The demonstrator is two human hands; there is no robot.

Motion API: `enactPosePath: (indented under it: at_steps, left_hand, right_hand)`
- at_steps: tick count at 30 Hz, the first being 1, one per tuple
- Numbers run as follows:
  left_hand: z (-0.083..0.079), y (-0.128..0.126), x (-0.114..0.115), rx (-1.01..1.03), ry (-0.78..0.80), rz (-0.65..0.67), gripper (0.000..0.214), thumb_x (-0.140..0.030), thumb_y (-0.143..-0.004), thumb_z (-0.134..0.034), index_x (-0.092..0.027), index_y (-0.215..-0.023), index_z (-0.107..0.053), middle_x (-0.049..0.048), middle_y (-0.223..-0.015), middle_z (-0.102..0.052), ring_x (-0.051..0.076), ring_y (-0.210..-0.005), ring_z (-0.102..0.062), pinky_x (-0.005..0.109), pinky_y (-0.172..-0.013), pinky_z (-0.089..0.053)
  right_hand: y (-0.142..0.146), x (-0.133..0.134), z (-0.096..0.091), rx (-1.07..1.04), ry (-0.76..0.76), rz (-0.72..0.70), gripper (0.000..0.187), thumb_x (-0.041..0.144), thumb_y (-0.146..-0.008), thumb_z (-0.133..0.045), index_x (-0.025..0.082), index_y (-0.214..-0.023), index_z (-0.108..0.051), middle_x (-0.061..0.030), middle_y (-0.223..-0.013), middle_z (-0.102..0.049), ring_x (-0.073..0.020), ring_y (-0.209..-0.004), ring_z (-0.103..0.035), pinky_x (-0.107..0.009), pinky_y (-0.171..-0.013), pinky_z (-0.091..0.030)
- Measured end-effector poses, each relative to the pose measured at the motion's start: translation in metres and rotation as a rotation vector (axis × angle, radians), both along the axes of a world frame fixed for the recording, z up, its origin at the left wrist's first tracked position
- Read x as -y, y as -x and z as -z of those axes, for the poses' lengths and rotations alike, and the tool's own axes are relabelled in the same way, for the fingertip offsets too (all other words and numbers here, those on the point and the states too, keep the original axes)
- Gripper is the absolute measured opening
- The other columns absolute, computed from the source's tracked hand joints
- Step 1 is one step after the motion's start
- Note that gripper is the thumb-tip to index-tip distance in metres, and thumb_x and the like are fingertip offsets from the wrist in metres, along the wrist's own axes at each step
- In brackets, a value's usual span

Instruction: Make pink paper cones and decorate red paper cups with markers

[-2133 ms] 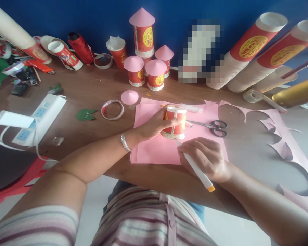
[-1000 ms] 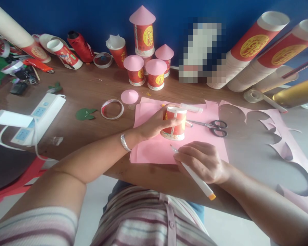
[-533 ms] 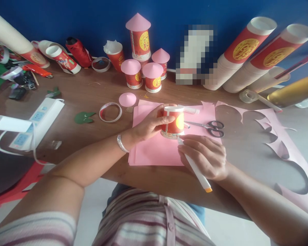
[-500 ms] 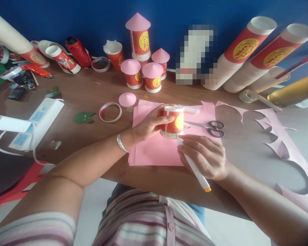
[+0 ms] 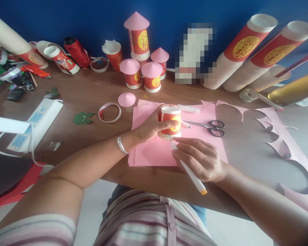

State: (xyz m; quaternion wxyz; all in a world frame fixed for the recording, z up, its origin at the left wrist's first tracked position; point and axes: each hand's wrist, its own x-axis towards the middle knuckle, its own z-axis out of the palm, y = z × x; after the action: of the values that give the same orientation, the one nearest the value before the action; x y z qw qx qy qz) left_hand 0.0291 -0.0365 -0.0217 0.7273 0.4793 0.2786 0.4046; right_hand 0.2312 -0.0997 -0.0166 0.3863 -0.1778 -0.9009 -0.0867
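Note:
A red paper cup [image 5: 166, 127] with a yellow emblem is wrapped by my left hand [image 5: 154, 124], thumb across its front. Coloured lines mark the white band at its lower end. My right hand [image 5: 199, 159] grips a white marker pen [image 5: 192, 177] with an orange end, its tip at or close to that band; exact contact is hard to see. Beneath lie stacked sheets of pink paper [image 5: 149, 153]. On them rest black-handled scissors [image 5: 215, 128] and another white marker [image 5: 188, 109]. A small pink paper cone [image 5: 126, 99] lies to the left of the sheets.
Red cups with pink cone tops [image 5: 152, 77] stand at the back. Tall stacks of cups [image 5: 242, 48] lean at the right, above a cut pink paper scrap [image 5: 304, 167]. To the left are a tape roll [image 5: 100, 116], a green paper piece [image 5: 82, 118] and a power strip [image 5: 36, 124].
The cup has turned in my left hand, bringing the emblem under the thumb, and shifted slightly left. My right hand and the marker have moved a little left and down.

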Motion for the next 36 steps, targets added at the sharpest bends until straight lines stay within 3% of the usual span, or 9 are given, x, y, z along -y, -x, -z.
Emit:
enactPosePath:
  at_steps: [5, 10, 17, 25, 36]
  left_hand:
    - [0.0046, 0.0015, -0.0028, 0.038, -0.002, -0.008, 0.036, -0.044, -0.080, -0.085, -0.017, -0.091, -0.064, 0.0038, -0.085, -0.069, 0.016, -0.081, -0.068, 0.026, -0.071, -0.055]
    - [0.0047, 0.0022, -0.0044, 0.079, -0.013, 0.086, 0.046, -0.054, -0.083, -0.080, -0.015, -0.106, -0.070, 0.0108, -0.093, -0.075, 0.022, -0.088, -0.073, 0.031, -0.074, -0.057]
    - [0.0023, 0.0002, -0.0012, 0.040, -0.007, 0.081, 0.041, -0.041, -0.081, -0.085, -0.015, -0.108, -0.067, 0.0098, -0.089, -0.076, 0.016, -0.075, -0.069, 0.024, -0.064, -0.051]
    - [0.0065, 0.0026, -0.0021, 0.011, 0.012, 0.091, 0.038, -0.043, -0.085, -0.080, -0.015, -0.107, -0.067, 0.0121, -0.097, -0.077, 0.019, -0.081, -0.071, 0.027, -0.068, -0.055]
    - [0.0090, 0.0019, -0.0031, 0.015, -0.034, 0.091, 0.040, -0.047, -0.084, -0.080, -0.016, -0.106, -0.069, 0.0109, -0.092, -0.077, 0.017, -0.076, -0.070, 0.027, -0.068, -0.053]
  right_hand:
    - [-0.0020, -0.0011, -0.0002, -0.004, -0.003, 0.007, 0.011, 0.006, -0.087, -0.070, 0.013, -0.096, -0.069, -0.0083, -0.086, -0.074, -0.0273, -0.097, -0.078, -0.034, -0.073, -0.066]
    - [-0.0013, -0.0006, -0.0005, -0.014, 0.003, 0.002, 0.011, 0.007, -0.089, -0.068, 0.016, -0.096, -0.068, -0.0053, -0.085, -0.073, -0.0261, -0.100, -0.078, -0.032, -0.071, -0.065]
    - [0.0015, 0.0010, 0.0013, -0.032, 0.036, -0.030, 0.011, 0.008, -0.090, -0.066, 0.017, -0.097, -0.067, -0.0045, -0.083, -0.074, -0.0248, -0.101, -0.078, -0.032, -0.074, -0.067]
    - [-0.0007, -0.0006, -0.0076, -0.116, 0.223, 0.056, 0.021, 0.004, -0.087, -0.068, 0.017, -0.103, -0.066, -0.0025, -0.078, -0.071, -0.0154, -0.063, -0.068, -0.028, -0.055, -0.056]
    - [0.0016, 0.0015, -0.0064, -0.085, 0.275, 0.066, 0.019, 0.005, -0.089, -0.067, 0.018, -0.104, -0.064, -0.0031, -0.080, -0.072, -0.0140, -0.062, -0.066, -0.027, -0.057, -0.055]
